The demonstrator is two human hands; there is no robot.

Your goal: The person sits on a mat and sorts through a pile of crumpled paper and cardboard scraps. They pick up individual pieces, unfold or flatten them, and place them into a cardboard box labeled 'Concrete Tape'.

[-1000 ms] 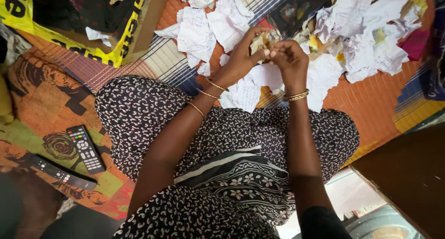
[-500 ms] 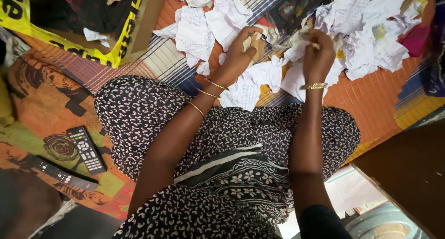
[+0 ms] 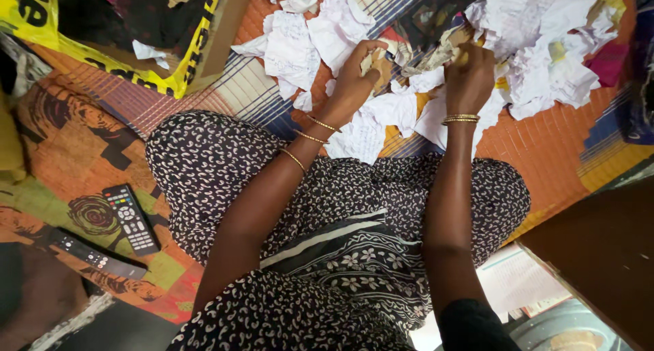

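The left hand (image 3: 354, 82) holds a small tan scrap (image 3: 377, 61) tight, and the right hand (image 3: 469, 75) squeezes crumpled paper (image 3: 443, 51) from the white pile (image 3: 545, 72).

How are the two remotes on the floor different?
The short remote is wider, with many pale buttons and some coloured ones. The long remote is slimmer, mostly plain black, with few buttons. The short one lies nearer the person's knee; the long one lies further out. Both are black, lying flat on patterned cloth.
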